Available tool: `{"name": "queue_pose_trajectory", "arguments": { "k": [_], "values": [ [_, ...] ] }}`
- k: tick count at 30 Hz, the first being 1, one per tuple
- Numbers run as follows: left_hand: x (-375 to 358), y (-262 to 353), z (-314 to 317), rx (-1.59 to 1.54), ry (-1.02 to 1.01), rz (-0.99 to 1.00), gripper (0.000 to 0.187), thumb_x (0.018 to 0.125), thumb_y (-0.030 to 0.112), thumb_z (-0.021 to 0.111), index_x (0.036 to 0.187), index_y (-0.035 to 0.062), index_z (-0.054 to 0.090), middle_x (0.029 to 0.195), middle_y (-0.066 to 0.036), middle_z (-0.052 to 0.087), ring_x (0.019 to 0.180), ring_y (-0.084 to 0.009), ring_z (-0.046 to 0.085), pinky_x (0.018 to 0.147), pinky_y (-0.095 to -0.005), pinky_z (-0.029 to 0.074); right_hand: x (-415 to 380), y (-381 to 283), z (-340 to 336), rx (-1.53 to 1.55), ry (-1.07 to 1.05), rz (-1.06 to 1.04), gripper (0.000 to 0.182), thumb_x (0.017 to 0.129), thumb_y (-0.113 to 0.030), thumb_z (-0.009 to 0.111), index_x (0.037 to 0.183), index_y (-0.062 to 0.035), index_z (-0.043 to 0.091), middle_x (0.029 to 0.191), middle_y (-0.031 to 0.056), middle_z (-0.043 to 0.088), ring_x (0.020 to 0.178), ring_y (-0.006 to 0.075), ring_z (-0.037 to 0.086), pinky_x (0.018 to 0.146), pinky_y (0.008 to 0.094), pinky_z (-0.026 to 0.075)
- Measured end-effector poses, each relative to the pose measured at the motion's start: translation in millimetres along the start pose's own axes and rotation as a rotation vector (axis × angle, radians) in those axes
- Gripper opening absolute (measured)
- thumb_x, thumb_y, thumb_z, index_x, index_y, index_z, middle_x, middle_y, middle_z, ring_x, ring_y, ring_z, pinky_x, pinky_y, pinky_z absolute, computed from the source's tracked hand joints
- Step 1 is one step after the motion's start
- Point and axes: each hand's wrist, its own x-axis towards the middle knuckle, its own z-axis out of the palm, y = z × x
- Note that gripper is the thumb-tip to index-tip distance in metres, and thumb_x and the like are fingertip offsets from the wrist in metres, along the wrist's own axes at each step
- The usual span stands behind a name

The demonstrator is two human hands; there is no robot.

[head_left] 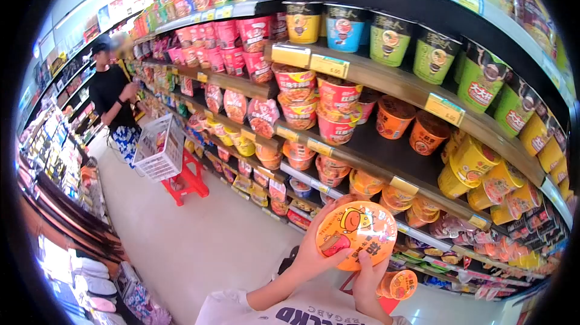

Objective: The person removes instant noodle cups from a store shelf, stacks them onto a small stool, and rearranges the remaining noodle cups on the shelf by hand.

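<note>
An orange instant noodle cup (356,234), its round lid with a cartoon cow turned up toward me, is held in front of my chest. My left hand (329,255) wraps round its left side, thumb along the lid's lower edge. Gripping the near edge is my right hand (366,279), thumb on the lid. Below and to the right, close to my right forearm, more orange noodle cups (401,285) lie over a red surface that is mostly hidden. The far fingers of both hands are covered by the cup.
Shelves of noodle cups (389,41) run along the right, with two orange cups (396,118) on a middle shelf. In the aisle, a white basket (160,150) rests on a red stool (188,180). Beside it stands a person in black (109,89). Stocked shelves (57,156) line the left.
</note>
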Motion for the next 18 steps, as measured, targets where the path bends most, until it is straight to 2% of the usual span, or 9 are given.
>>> {"name": "queue_pose_trajectory", "arguments": {
  "k": [1,3,6,11,13,18],
  "values": [
    [1,-1,1,-0.004,0.005,0.017,0.084,0.068,0.016,0.075,0.134,0.0002,0.026,0.139,-0.018,0.027,0.127,-0.0237,0.031,0.103,-0.0351,0.028,-1,-1,-1,-0.005,0.004,0.008,0.063,0.079,0.001,0.059,0.132,-0.0021,0.025,0.120,0.0112,0.046,0.104,0.0167,0.051,0.086,0.0286,0.044],
    [2,-3,3,0.017,-0.030,0.048,0.085,0.068,0.015,0.075,0.135,-0.0002,0.024,0.136,-0.017,0.031,0.125,-0.0226,0.035,0.102,-0.0346,0.031,1,-3,-1,-0.011,0.016,-0.031,0.064,0.079,0.002,0.059,0.132,-0.0022,0.025,0.119,0.0112,0.046,0.103,0.0166,0.052,0.084,0.0282,0.046],
    [6,2,10,-0.121,-0.038,-0.035,0.087,0.069,0.012,0.074,0.136,-0.0005,0.020,0.131,-0.014,0.037,0.121,-0.0203,0.039,0.099,-0.0337,0.034,3,-11,0,-0.037,0.009,0.011,0.064,0.079,0.003,0.058,0.132,-0.0019,0.024,0.121,0.0121,0.046,0.107,0.0179,0.051,0.088,0.0301,0.045],
    [11,-3,15,-0.107,-0.112,0.001,0.088,0.068,0.009,0.074,0.136,-0.0016,0.020,0.132,-0.015,0.037,0.121,-0.0201,0.039,0.099,-0.0337,0.034,3,-13,-6,-0.038,0.076,0.008,0.068,0.076,0.008,0.057,0.133,-0.0023,0.022,0.123,0.0133,0.043,0.110,0.0196,0.049,0.090,0.0319,0.044],
    [13,-4,17,-0.117,-0.123,0.016,0.088,0.068,0.008,0.075,0.136,-0.0020,0.019,0.131,-0.016,0.037,0.121,-0.0201,0.040,0.099,-0.0333,0.035,5,-11,-10,-0.052,0.030,-0.064,0.070,0.074,0.011,0.056,0.134,-0.0025,0.021,0.124,0.0136,0.043,0.111,0.0203,0.049,0.091,0.0325,0.043],
    [19,-7,23,-0.157,-0.145,-0.028,0.090,0.067,0.007,0.075,0.136,-0.0011,0.018,0.130,-0.015,0.038,0.119,-0.0202,0.041,0.098,-0.0329,0.037,11,-9,-13,-0.006,0.045,-0.053,0.073,0.073,0.011,0.057,0.135,-0.0024,0.019,0.125,0.0144,0.041,0.112,0.0211,0.048,0.091,0.0329,0.043]
  ]
}}
